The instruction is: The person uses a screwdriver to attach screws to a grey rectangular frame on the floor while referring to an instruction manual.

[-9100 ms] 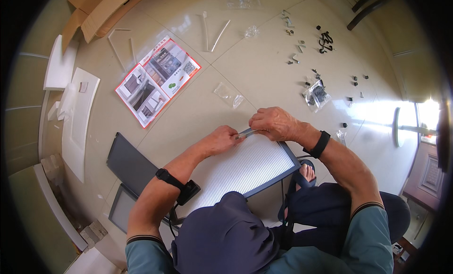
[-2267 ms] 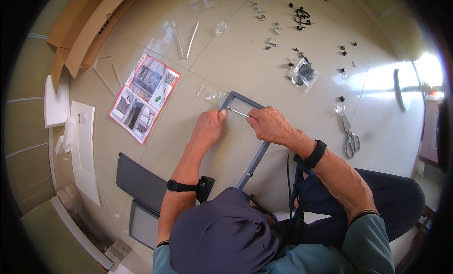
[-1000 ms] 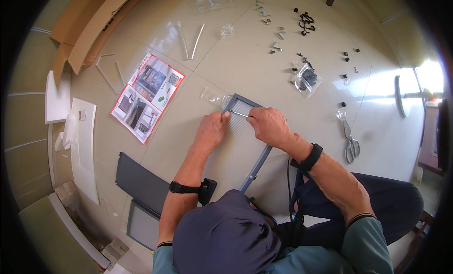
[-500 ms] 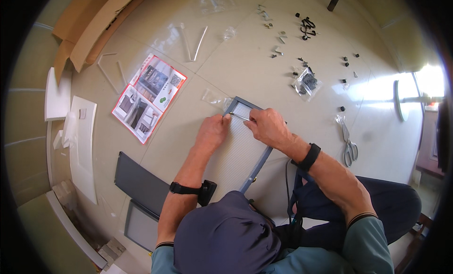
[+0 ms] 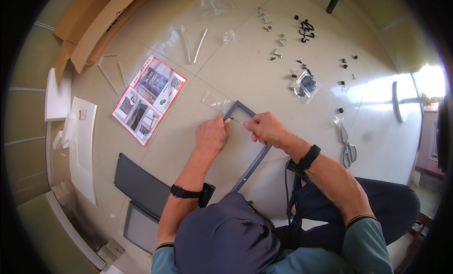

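A mesh panel with a dark grey metal frame (image 5: 257, 163) lies in front of me, its far corner pointing away. My left hand (image 5: 212, 135) is closed at the panel's left edge near that corner, fingers pinched; whatever sits between them is too small to make out. In my right hand (image 5: 267, 128) is a thin metal rod-like tool (image 5: 238, 121), gripped between thumb and fingers above the mesh. The rod slants left, and its dark tip reaches the frame edge beside my left fingertips. Its exact kind does not show.
A printed leaflet (image 5: 150, 100) and a dark grey panel (image 5: 141, 182) lie to the left. Ahead on the tiled floor are black fittings (image 5: 306, 31), a clear bag of dark parts (image 5: 307, 84) and small metal pieces. Scissors (image 5: 349, 153) rest at right; a cardboard box (image 5: 89, 33) stands far left.
The panel's far corner has shifted slightly toward me and right. My right hand has moved a little nearer, and the rod now slants more steeply. My left hand keeps its pinch.
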